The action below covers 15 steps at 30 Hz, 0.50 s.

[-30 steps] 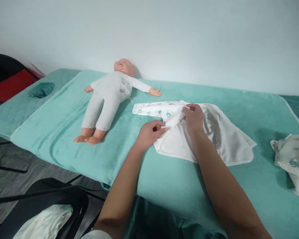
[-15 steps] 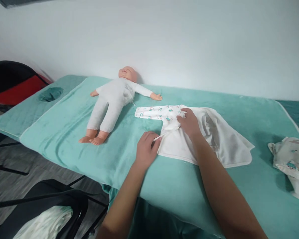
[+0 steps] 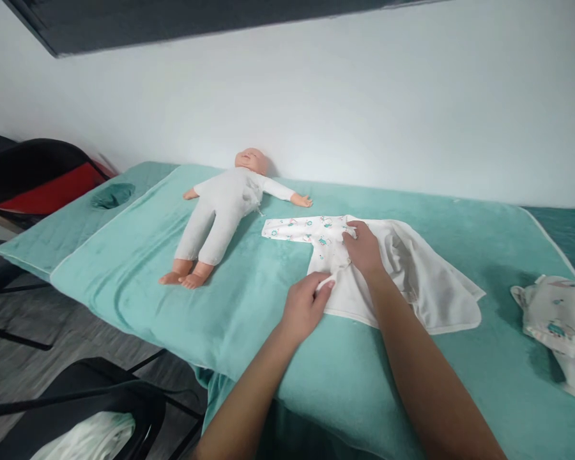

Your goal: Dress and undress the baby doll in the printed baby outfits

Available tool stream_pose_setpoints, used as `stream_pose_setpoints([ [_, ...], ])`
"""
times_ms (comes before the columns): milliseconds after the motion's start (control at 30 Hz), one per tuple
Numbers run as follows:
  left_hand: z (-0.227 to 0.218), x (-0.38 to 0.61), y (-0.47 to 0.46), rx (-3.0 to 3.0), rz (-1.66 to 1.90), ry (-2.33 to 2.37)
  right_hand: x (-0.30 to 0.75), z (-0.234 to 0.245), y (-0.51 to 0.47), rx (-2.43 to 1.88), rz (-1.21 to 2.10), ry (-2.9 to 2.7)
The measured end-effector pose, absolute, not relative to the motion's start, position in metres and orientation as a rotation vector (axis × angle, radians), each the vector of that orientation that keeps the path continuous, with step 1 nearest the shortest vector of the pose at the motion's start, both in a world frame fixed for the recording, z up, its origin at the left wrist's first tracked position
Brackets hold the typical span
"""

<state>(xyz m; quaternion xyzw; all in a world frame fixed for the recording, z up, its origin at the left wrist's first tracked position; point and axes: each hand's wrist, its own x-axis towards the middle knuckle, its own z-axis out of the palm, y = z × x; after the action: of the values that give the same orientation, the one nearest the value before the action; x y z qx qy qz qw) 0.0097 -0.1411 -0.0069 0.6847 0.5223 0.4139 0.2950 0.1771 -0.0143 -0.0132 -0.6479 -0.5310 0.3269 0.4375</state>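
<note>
A white baby gown (image 3: 349, 300) with a small coloured print lies spread on the green padded bed, one sleeve pointing left and its right side loosely folded. My left hand (image 3: 306, 303) pinches the gown's left side edge between thumb and fingers. Higher up, my right hand (image 3: 363, 248) rests on the printed chest part, fingers bent into the cloth. Whatever fabric lies under its fingertips is hidden. A baby doll (image 3: 227, 198) with a white cloth body lies on its back to the left, arms out, apart from both hands.
The green bed cover (image 3: 138, 255) runs along a white wall (image 3: 316, 108). Another printed white garment (image 3: 558, 319) lies crumpled at the right. Below left is a black chair (image 3: 96, 383) with white cloth (image 3: 91, 437) on it; a black and red chair (image 3: 52, 182) stands farther back.
My left hand has moved right, from holding a thin white tie beside the gown onto the gown's edge. My right hand stays at the chest part. The view has tilted up slightly.
</note>
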Motion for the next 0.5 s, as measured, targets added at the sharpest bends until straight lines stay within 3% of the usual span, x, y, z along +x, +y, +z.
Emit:
stream_pose_setpoints([
  [233, -0.011, -0.010, -0.134, 0.926, 1.661, 1.696, 0.157, -0.008, -0.020, -0.895, 1.504, -1.225],
  [500, -0.020, -0.017, -0.132, 0.869, 1.783, 1.783, 0.148, -0.022, -0.010, -0.890, 1.468, -1.348],
])
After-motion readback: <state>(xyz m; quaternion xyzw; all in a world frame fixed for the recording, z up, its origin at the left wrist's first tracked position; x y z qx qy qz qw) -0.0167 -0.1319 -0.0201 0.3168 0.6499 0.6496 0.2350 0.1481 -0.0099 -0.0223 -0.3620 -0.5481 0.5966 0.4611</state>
